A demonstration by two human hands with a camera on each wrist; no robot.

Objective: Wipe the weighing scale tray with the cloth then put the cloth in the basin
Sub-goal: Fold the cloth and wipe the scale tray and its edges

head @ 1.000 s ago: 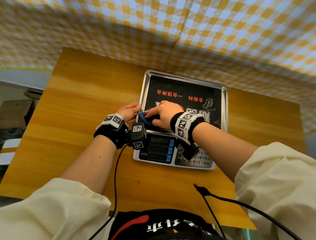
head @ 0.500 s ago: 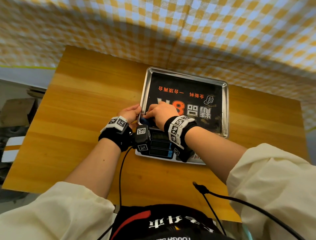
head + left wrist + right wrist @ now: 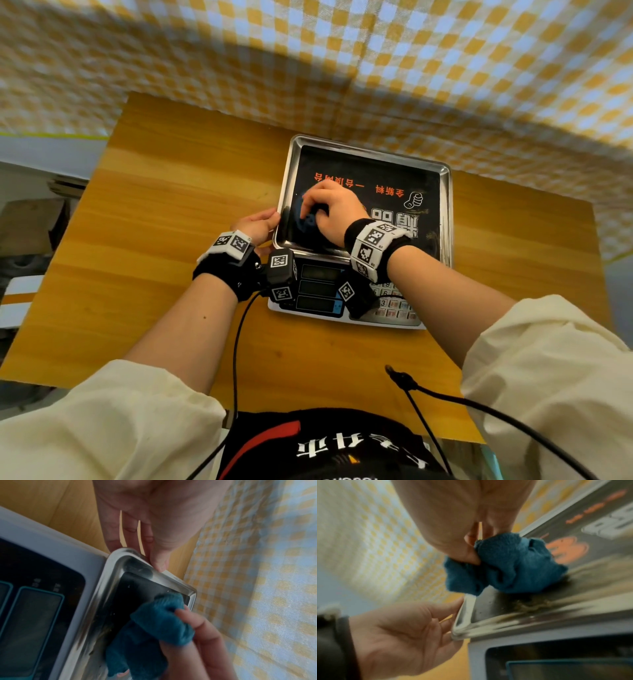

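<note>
The scale's steel tray [image 3: 370, 148] has a black printed sheet on its floor and sits on the white scale body [image 3: 318, 291]. My right hand [image 3: 332, 209] grips a bunched blue cloth [image 3: 306, 219] and presses it on the tray floor near the left rim. The right wrist view shows the thumb pinching the cloth [image 3: 505, 563] on the tray [image 3: 539, 601]. My left hand [image 3: 257, 224] rests with straight fingers [image 3: 154, 555] against the tray's near-left corner rim [image 3: 102, 588] and holds nothing. No basin shows in any view.
The scale stands on a wooden table [image 3: 171, 240] with a yellow checked cloth [image 3: 342, 68] hanging behind it. Its displays and keypad [image 3: 394, 305] face me, partly under my wrists. Black cables [image 3: 236, 342] run from the wrist cameras over the table's near edge.
My right hand has slid the cloth from the tray's near-left corner farther up along the left side. The left hand has stayed at the tray's left edge.
</note>
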